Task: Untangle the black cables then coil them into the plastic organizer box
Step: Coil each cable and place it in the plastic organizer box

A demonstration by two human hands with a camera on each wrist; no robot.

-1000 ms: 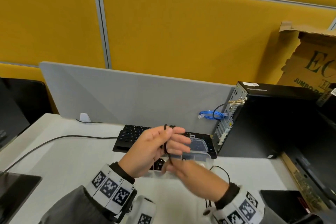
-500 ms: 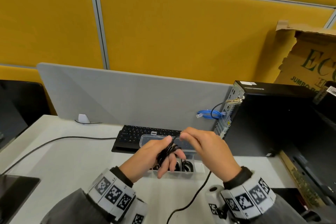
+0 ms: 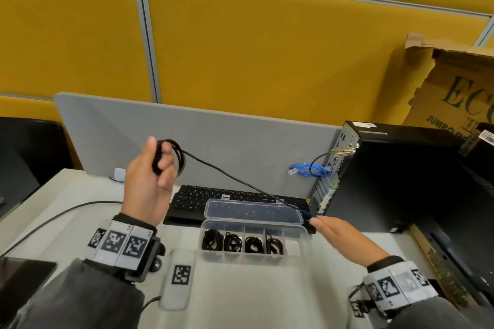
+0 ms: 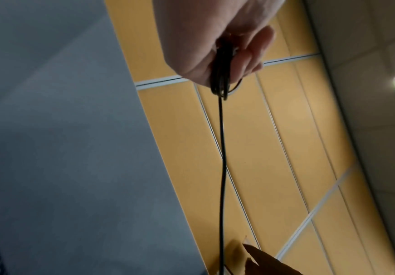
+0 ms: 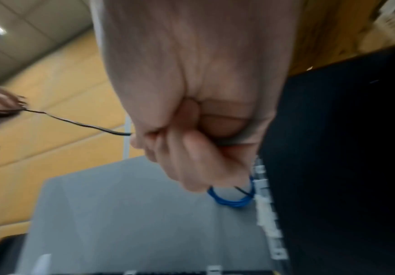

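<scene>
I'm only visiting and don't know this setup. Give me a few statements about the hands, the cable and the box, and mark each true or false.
1. The left hand holds a small coil of black cable raised above the desk. True.
2. The organizer box has its lid shut. False: the clear lid stands open, tipped back over the keyboard.
3. Coiled black cables already lie in four compartments of the box. True.
4. The right hand rests flat on the keyboard. False: its fingers pinch the free run of the cable, beside the box's right end.
5. The blue cable lies inside the box. False: it hangs at the back of the black computer case.
</scene>
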